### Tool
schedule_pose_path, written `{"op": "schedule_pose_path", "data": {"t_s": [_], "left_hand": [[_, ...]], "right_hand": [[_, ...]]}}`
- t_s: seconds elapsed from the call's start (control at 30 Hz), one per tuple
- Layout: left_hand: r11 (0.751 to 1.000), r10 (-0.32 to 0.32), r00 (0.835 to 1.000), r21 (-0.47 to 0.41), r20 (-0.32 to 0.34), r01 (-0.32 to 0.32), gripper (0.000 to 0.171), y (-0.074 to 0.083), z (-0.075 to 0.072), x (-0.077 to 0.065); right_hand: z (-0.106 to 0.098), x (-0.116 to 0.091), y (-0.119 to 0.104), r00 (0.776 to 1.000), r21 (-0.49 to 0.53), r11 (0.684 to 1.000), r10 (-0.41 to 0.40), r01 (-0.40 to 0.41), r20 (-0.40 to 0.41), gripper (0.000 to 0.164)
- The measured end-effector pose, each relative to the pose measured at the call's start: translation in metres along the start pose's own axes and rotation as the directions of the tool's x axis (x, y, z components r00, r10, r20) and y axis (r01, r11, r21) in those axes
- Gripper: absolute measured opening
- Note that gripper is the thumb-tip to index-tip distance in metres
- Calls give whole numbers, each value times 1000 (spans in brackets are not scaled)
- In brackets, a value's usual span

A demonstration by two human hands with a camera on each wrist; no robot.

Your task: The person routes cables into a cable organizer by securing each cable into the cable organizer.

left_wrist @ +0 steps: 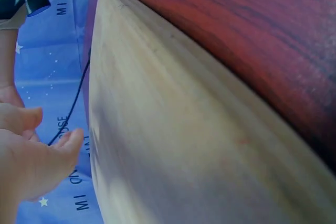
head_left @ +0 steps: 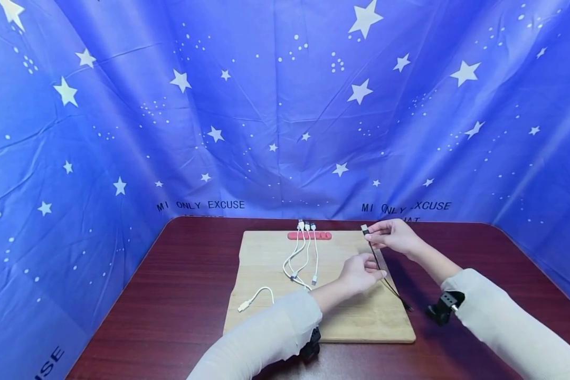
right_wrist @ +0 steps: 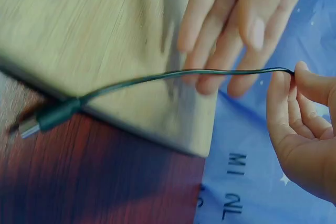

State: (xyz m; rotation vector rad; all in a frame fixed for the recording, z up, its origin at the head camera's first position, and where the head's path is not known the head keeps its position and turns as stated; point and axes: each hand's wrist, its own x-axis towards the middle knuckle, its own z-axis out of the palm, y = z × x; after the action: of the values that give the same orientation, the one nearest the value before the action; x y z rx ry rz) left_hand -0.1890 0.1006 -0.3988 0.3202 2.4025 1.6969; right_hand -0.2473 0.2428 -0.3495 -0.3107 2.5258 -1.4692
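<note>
A thin black USB cable (head_left: 388, 285) slants down over the right side of the wooden board (head_left: 261, 258). My right hand (head_left: 395, 236) pinches it between thumb and fingers, just below the silver-tipped plug (head_left: 364, 228). From there the cord hangs toward a small connector (right_wrist: 55, 115) close over the board's edge. My left hand (head_left: 359, 273) is beside the middle of the cord, fingers loosely extended; in the right wrist view the cord crosses in front of its fingertips. On the board's far edge lies a red cable holder (head_left: 324, 236) with several white cables (head_left: 316, 256) in it.
A short white cable end with a plug (head_left: 244, 306) lies at the board's left front, partly hidden by my left sleeve (head_left: 266, 338). The board rests on a dark red wooden table (head_left: 161, 295). A blue star-patterned curtain (head_left: 275, 105) hangs behind and at both sides.
</note>
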Motion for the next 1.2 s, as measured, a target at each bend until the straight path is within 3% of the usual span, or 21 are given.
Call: {"op": "schedule_pose_path", "data": {"t_s": [0.03,0.13,0.17,0.27,0.33,0.47,0.53,0.6,0.8,0.9,1.0,1.2], "left_hand": [[1000,9,1000,-21,0,-9,34,-1,0,0],[975,-1,1000,-222,-1,1,22,-4,1,1],[953,-18,1000,-303,0,17,19,-5,1,1],[851,-85,996,-518,13,79,14,-9,1,1],[803,-139,990,-584,7,117,16,-10,0,0],[759,-222,975,-631,-17,162,19,-12,-6,-4],[761,-235,972,-624,-15,175,21,-14,-9,-5],[784,-232,973,-593,-12,180,21,-16,-12,-6],[927,-198,975,-341,-97,155,17,-18,-25,-9],[967,-201,971,-183,-132,176,15,-17,-32,-8],[965,-239,963,-136,-125,222,13,-17,-40,-8],[893,-340,935,-345,-101,288,13,-19,-51,-9]], "right_hand": [[2,1,-2,1000,2,1000,2,-2,-1,39],[7,6,-6,1000,2,1000,4,-4,-7,39],[8,8,-7,1000,2,1000,7,-6,-12,39],[12,14,-9,1000,8,1000,20,-20,-18,39],[14,19,-10,999,31,999,32,-32,-14,40],[19,30,-9,997,130,988,77,-77,5,43],[22,34,-7,994,180,978,103,-105,22,44],[25,39,-5,992,206,970,125,-129,32,42],[36,50,0,992,220,967,124,-128,34,41],[40,54,0,994,210,971,107,-112,35,42],[45,59,0,995,203,974,92,-99,43,41],[53,68,1,990,223,965,123,-137,76,44]]}}
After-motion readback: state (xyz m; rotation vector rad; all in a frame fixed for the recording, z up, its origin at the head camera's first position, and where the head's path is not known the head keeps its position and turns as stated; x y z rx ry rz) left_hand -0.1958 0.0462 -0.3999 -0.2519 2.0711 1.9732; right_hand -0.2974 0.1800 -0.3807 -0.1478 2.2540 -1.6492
